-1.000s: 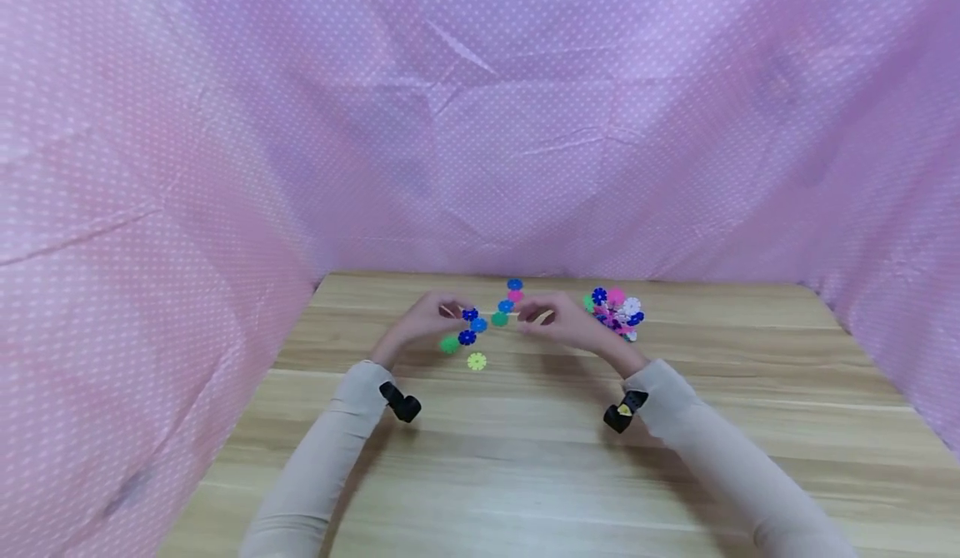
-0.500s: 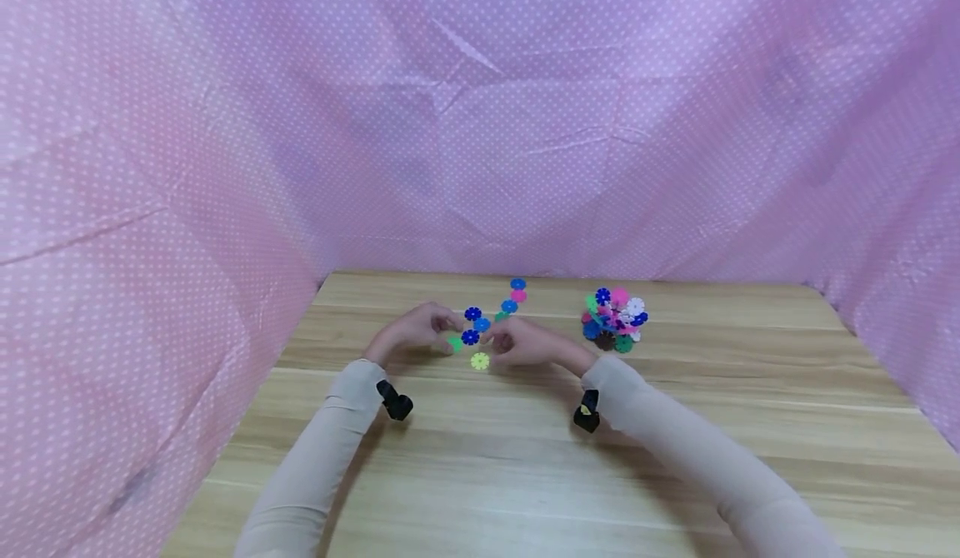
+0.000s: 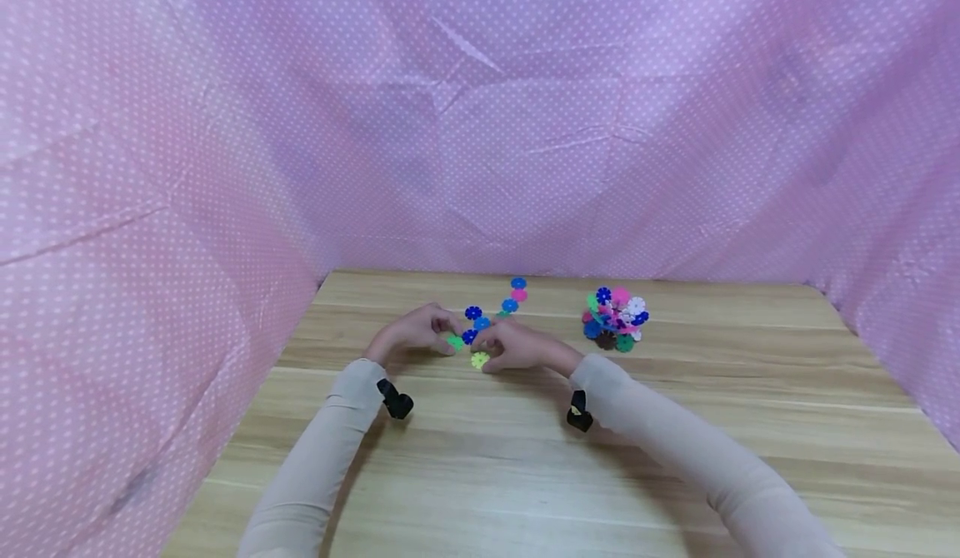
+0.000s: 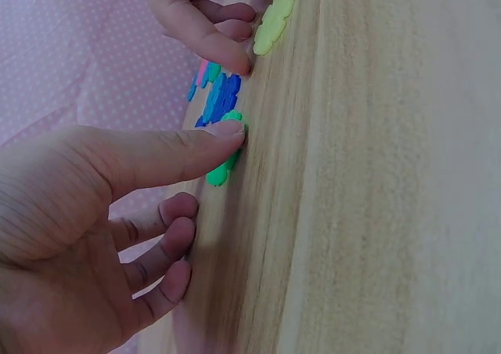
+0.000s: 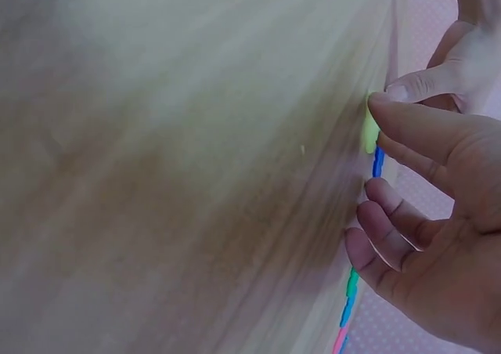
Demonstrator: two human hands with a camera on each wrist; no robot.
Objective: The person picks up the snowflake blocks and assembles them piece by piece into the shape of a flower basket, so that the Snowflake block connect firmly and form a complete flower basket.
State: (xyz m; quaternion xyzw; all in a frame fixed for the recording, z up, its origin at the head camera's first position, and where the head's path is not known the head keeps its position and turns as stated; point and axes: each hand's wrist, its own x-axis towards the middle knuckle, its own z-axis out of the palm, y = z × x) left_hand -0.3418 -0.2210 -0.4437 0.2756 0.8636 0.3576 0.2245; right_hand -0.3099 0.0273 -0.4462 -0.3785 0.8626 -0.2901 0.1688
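- The right hand [image 3: 517, 347] pinches the yellow disc [image 3: 479, 361] lying on the table [image 3: 480, 475].
- The left hand [image 3: 416, 329] presses its thumb on the green disc [image 3: 454, 342].
- The disc chain [image 3: 491, 312] runs toward the far edge.
- The disc pile [image 3: 615, 319] sits well to the right.

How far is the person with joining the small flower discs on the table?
Done: a flat chain of discs already lies joined on the table. In hand: the left hand has its thumb on the green disc at the chain's end, while the right hand touches the loose yellow disc, which lies flat and looks unattached. Left: that disc and the heap of spare discs.
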